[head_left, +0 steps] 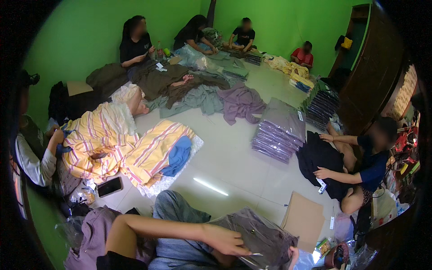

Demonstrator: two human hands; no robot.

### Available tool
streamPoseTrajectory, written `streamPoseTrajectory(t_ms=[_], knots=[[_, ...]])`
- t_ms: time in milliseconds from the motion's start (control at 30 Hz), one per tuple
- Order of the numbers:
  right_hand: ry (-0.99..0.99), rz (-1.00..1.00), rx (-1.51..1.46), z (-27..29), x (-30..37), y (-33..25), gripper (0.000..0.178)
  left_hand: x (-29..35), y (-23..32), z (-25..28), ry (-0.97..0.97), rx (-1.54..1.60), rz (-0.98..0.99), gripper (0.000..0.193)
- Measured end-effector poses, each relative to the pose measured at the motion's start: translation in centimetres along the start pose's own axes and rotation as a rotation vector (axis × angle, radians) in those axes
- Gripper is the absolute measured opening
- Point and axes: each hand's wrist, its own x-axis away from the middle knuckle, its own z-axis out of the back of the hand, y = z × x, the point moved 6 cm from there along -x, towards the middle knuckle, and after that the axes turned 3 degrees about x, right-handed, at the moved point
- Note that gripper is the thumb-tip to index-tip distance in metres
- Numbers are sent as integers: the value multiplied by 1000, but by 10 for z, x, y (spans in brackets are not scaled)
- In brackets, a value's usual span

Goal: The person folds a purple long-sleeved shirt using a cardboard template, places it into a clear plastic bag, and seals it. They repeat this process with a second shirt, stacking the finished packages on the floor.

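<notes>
My left hand (225, 240) reaches across from the lower left and lies on a folded grey-brown garment in a clear plastic bag (265, 231) on my lap, fingers spread over its near edge. At the bag's lower right corner only a sliver of my right hand (293, 260) shows, and its grip is hidden. My knee in blue jeans (173, 209) rises just behind my left forearm.
A cardboard sheet (303, 220) lies right of the bag. A person at the right handles a black garment (319, 157). A stack of purple bagged garments (279, 135) sits mid-floor. A phone (109, 186) lies beside a person in yellow stripes (103, 139). Loose clothes (198, 90) and several seated people fill the back.
</notes>
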Motion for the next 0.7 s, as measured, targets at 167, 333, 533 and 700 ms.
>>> streamPoseTrajectory(t_ms=[167, 333, 533, 700], knots=[[205, 116, 29, 21, 8, -25, 32, 53, -56, -108, -68, 222, 211, 54], [220, 276, -46, 8, -8, -54, 16, 188, -163, -219, -131, 338, 1663, 53], [230, 706, 203, -27, -72, -104, 27, 237, -140, -247, 194, -97, 2124, 62], [306, 1270, 1110, -157, -154, -151, 23, 232, -151, -244, 90, -231, 2156, 66]])
